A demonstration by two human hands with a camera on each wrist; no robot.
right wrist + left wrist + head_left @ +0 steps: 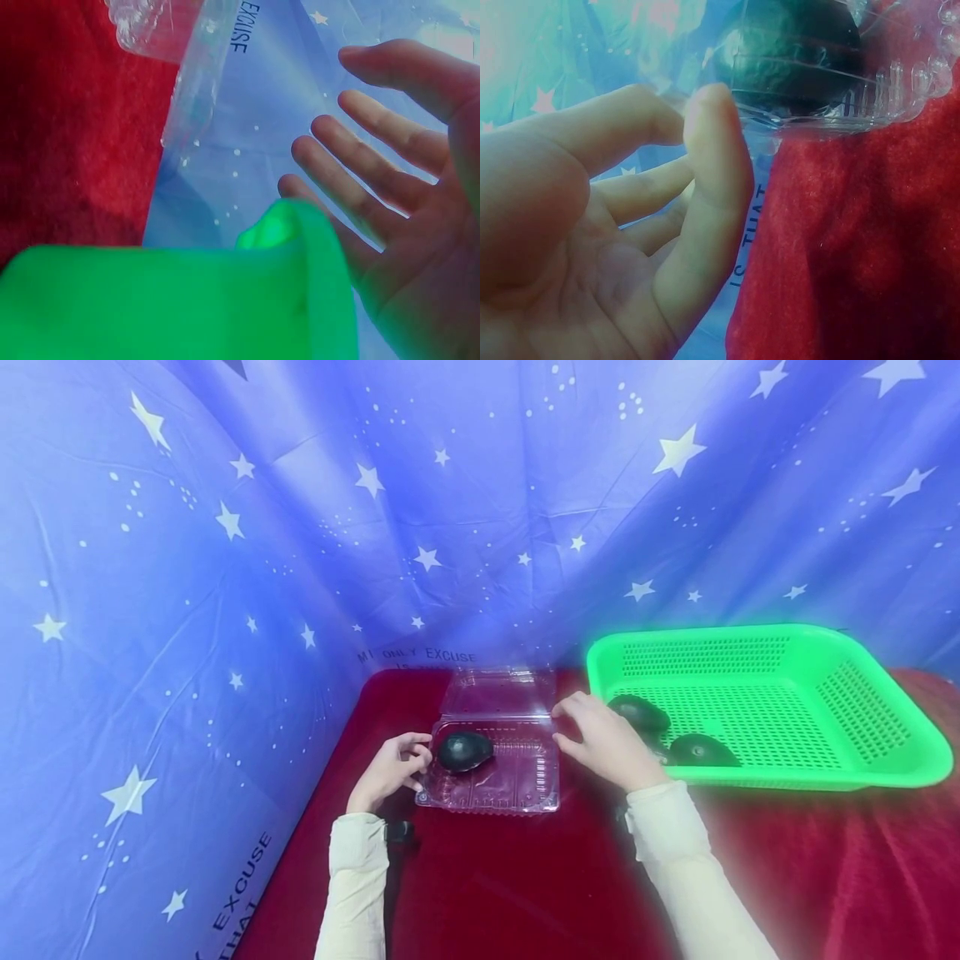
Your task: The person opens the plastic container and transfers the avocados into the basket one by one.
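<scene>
A clear plastic clamshell box (517, 777) lies with its lid (498, 693) raised at the back. Inside its left part rests a dark green avocado (465, 752). My left hand (392, 770) is at the box's left edge, thumb and a bent finger meeting at the rim; the left wrist view shows this pinch close up, with the avocado (787, 56) behind the plastic. By the right edge, near the hinge, my right hand (609, 739) hovers with fingers apart. In the right wrist view its fingers (375, 165) are extended and hold nothing.
A green plastic basket (817, 779) stands to the right, close to my right wrist, with dark avocados (701, 750) at its left end. Red cloth (517, 885) covers the table. A blue star-patterned curtain (480, 510) hangs behind and to the left.
</scene>
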